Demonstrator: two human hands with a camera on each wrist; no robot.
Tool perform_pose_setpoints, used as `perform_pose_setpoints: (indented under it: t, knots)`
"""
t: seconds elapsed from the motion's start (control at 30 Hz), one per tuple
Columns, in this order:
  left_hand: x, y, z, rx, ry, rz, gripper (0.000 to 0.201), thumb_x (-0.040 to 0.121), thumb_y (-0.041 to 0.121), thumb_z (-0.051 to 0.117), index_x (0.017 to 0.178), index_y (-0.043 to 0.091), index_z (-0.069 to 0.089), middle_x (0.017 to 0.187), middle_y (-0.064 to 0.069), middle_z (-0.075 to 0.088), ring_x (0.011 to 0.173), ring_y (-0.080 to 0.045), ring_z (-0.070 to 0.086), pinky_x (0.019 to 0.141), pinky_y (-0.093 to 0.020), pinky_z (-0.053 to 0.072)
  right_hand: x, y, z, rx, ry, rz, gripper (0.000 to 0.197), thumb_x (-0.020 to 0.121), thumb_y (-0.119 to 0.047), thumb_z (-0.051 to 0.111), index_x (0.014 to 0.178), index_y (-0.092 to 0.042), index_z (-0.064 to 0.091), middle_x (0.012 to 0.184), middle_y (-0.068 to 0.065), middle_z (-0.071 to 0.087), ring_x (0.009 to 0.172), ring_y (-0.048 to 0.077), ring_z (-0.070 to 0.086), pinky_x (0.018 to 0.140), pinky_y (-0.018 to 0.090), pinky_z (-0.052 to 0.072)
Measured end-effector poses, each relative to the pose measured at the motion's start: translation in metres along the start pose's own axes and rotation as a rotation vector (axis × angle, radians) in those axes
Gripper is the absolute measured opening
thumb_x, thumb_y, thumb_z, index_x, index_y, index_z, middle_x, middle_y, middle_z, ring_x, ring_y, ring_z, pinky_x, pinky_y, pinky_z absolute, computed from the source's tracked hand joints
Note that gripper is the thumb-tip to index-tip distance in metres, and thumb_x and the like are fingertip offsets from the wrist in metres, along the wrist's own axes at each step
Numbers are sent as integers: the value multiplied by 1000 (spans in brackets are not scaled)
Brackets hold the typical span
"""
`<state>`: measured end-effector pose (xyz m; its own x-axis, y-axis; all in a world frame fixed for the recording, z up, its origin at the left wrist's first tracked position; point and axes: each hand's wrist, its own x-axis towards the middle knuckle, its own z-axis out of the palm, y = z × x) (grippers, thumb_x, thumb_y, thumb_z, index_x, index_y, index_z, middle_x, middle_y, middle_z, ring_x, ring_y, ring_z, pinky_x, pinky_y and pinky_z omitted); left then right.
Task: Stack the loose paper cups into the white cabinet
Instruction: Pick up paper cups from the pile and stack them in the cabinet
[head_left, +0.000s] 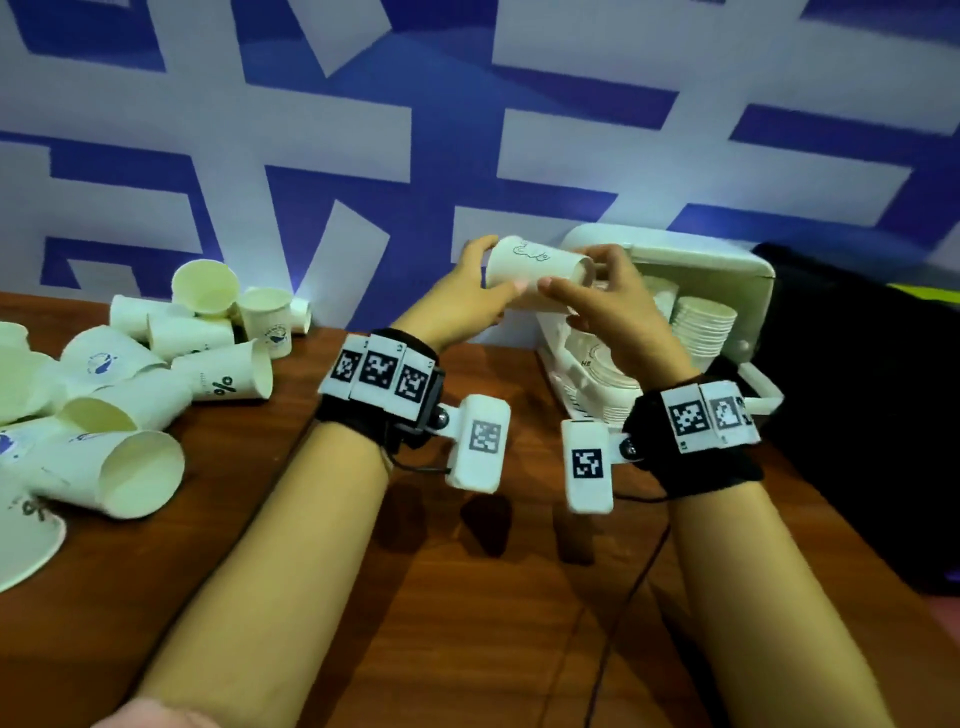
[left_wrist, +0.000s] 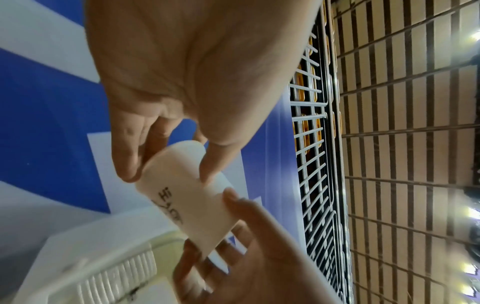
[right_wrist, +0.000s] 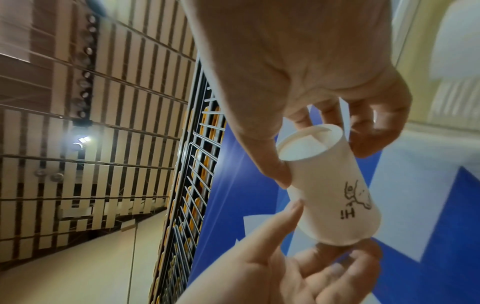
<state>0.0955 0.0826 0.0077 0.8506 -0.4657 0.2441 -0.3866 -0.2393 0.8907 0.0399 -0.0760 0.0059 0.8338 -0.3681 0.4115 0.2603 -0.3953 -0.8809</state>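
Observation:
Both my hands hold one white paper cup (head_left: 535, 270) sideways in the air, just left of the white cabinet (head_left: 727, 260). My left hand (head_left: 498, 267) pinches its left end between thumb and fingers. My right hand (head_left: 571, 270) grips the other end. In the right wrist view the cup (right_wrist: 330, 195) turns its recessed base to my right hand (right_wrist: 324, 156) and bears a "Hi!" drawing. The left wrist view has my left hand (left_wrist: 168, 174) round the cup (left_wrist: 187, 195). The cabinet lies open towards me, with stacked cups (head_left: 701, 322) inside.
A heap of several loose paper cups (head_left: 156, 374) lies on its sides at the left of the brown wooden table (head_left: 467, 597). A black object (head_left: 857, 415) sits right of the cabinet. A thin cable (head_left: 623, 597) runs over the table. A blue and white wall stands behind.

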Motion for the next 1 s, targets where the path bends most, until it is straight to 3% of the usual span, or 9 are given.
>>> perform_pose_setpoints:
  t: [0.1,0.2,0.37,0.47,0.57,0.73,0.83,0.9,1.0]
  knots:
    - [11,15,29,1,-15,86,66,93,30,58,145,37,20,127,-7,54,109,-24,60,95,-43,52,6,2,-29,-4,90,-62,52,77,-21,80,119,-12,49,110,-1,55,108,23,59,91,37,50]
    - [22,26,55,2,9,174,70,92,26,60,147,38,18,135,-6,50,115,-23,55,98,-37,48,11,4,-56,-23,184,-102,60,69,-29,82,117,-14,51,113,-1,57,109,17,58,98,39,50]
    - [41,30,100,77,5,255,60,91,28,61,143,39,32,133,-10,43,114,-27,53,100,-44,47,13,9,-89,-94,288,-134,62,67,-30,82,118,-12,51,117,0,59,109,14,59,96,41,50]
    - [49,29,118,113,12,272,58,92,31,59,144,40,32,132,-8,41,108,-23,55,99,-38,46,15,14,-101,-127,334,-157,59,69,-25,82,118,-10,53,116,1,60,105,15,59,93,41,51]
    - [53,28,127,107,14,306,57,94,29,58,145,35,33,135,-7,37,103,-18,55,97,-30,45,17,18,-107,-156,354,-164,56,70,-22,81,117,-11,53,114,-1,60,104,12,59,92,38,51]
    - [59,17,135,122,15,306,57,92,28,61,144,30,37,139,-6,29,125,-25,42,109,-34,35,22,25,-107,-154,372,-187,59,73,-16,80,122,-9,50,115,-1,57,93,3,56,83,19,49]
    - [61,11,137,143,23,325,58,92,26,62,144,26,38,146,-2,29,135,-25,31,114,-38,29,25,31,-101,-102,398,-176,64,68,-20,82,121,-9,47,119,6,57,103,15,58,91,29,51]
    - [62,10,138,177,26,338,58,92,26,60,145,21,37,150,-1,30,137,-24,30,112,-34,25,26,38,-98,-93,385,-152,64,63,-28,82,115,-14,47,117,7,59,106,21,60,93,39,51]
    - [61,6,137,193,-28,292,59,95,28,57,147,18,32,152,-2,31,138,-20,31,106,-26,26,30,54,-94,-77,339,-108,65,58,-37,81,110,-18,46,116,8,60,106,24,62,93,45,52]
